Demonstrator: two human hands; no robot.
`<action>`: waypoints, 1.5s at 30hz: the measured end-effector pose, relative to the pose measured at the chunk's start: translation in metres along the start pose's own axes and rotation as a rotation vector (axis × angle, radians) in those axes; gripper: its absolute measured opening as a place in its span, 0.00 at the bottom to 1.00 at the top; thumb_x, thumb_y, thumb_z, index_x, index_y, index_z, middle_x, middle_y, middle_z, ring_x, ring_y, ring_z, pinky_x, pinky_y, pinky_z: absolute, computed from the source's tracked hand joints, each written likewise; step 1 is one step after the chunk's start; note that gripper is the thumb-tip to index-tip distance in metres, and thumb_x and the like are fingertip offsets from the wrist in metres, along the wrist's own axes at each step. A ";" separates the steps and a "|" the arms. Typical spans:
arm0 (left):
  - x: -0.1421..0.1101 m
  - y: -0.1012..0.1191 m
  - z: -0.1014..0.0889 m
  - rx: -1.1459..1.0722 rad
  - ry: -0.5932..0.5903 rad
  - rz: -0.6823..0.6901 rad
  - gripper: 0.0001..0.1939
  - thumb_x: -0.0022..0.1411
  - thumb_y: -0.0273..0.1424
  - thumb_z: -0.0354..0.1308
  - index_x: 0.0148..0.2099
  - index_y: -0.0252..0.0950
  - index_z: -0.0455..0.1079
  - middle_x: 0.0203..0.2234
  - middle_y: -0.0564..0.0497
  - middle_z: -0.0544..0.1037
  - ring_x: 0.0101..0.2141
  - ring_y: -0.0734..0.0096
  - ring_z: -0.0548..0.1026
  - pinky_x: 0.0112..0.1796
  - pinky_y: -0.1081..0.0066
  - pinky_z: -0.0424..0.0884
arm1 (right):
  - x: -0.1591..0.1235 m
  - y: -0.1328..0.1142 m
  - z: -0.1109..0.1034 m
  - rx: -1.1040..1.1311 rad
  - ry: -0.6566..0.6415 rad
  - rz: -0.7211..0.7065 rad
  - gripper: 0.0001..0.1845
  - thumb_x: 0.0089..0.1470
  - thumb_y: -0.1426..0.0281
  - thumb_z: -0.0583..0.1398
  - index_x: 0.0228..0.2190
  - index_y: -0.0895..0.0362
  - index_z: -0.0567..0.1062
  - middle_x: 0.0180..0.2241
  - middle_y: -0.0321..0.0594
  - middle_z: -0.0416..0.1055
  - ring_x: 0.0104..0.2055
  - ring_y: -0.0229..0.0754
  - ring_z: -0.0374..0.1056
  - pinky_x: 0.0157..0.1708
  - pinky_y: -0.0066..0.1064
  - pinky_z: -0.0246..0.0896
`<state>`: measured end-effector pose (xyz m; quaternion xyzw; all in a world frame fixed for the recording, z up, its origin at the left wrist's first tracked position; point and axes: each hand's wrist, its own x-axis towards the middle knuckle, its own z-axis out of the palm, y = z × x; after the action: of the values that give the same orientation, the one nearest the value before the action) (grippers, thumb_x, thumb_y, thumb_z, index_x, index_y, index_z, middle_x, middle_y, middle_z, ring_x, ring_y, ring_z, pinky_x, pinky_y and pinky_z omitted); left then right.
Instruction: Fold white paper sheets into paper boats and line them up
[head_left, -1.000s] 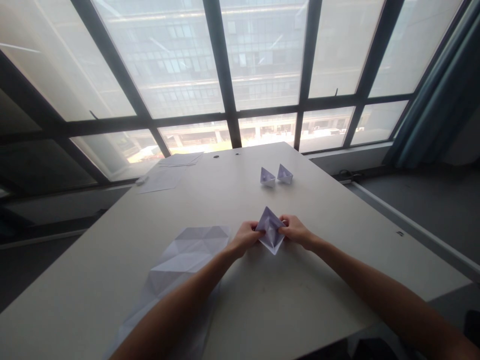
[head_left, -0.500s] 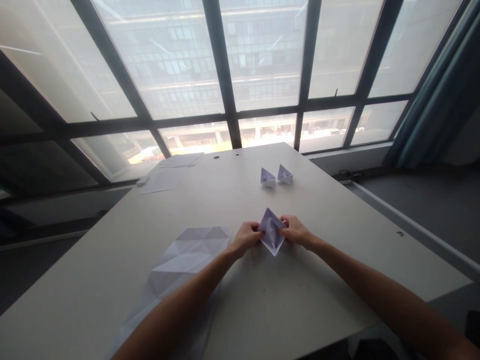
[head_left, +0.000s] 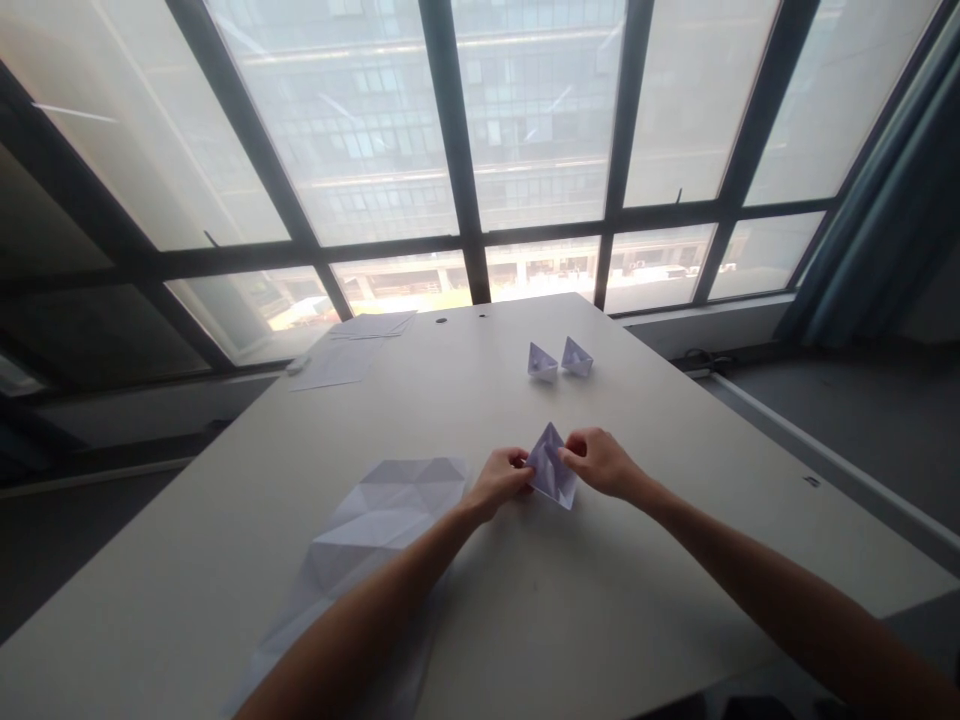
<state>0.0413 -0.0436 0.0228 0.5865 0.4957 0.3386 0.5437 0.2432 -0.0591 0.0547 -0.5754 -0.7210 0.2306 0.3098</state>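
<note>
Between my two hands, a folded white paper piece (head_left: 552, 470) with a pointed, roughly diamond outline rests low over the table. My left hand (head_left: 499, 482) pinches its left edge, and my right hand (head_left: 600, 464) grips its upper right side. Fingers hide part of the fold. Farther ahead stand two small white paper boats (head_left: 542, 362) (head_left: 577, 356), side by side and apart from my hands. A large creased white paper sheet (head_left: 386, 515) lies under my left forearm.
The pale table (head_left: 600, 590) has a far corner against tall windows. Near its far left edge lie a loose paper sheet (head_left: 334, 365) and a thin paper stack (head_left: 373, 323). A dark curtain (head_left: 877, 190) hangs at the right.
The folded paper has turned slightly between my hands, its top now tipped toward the right. My hands have shifted their grip on it, and the view has drifted a little.
</note>
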 end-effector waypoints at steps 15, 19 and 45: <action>0.008 -0.011 -0.009 -0.007 -0.010 -0.018 0.17 0.48 0.26 0.62 0.43 0.31 0.71 0.24 0.53 0.74 0.21 0.75 0.70 0.22 0.76 0.65 | 0.020 -0.002 0.019 -0.122 -0.066 0.059 0.07 0.43 0.70 0.63 0.17 0.57 0.76 0.19 0.39 0.72 0.22 0.39 0.65 0.22 0.28 0.49; 0.007 -0.007 -0.012 0.014 -0.014 -0.017 0.21 0.49 0.27 0.64 0.47 0.31 0.69 0.21 0.56 0.70 0.18 0.78 0.65 0.19 0.78 0.57 | 0.023 -0.004 0.018 -0.133 -0.085 0.068 0.07 0.43 0.71 0.62 0.16 0.57 0.75 0.18 0.39 0.72 0.21 0.38 0.65 0.21 0.27 0.49; 0.034 -0.032 -0.031 -0.355 0.447 0.094 0.14 0.59 0.33 0.52 0.47 0.35 0.66 0.26 0.55 0.66 0.19 0.80 0.60 0.19 0.78 0.55 | 0.269 -0.067 0.061 -0.436 -0.071 0.160 0.17 0.47 0.77 0.65 0.42 0.67 0.75 0.42 0.58 0.75 0.42 0.48 0.73 0.37 0.30 0.65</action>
<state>0.0151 -0.0051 -0.0072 0.4153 0.5084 0.5659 0.4988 0.1144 0.1889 0.1063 -0.6755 -0.7163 0.1132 0.1334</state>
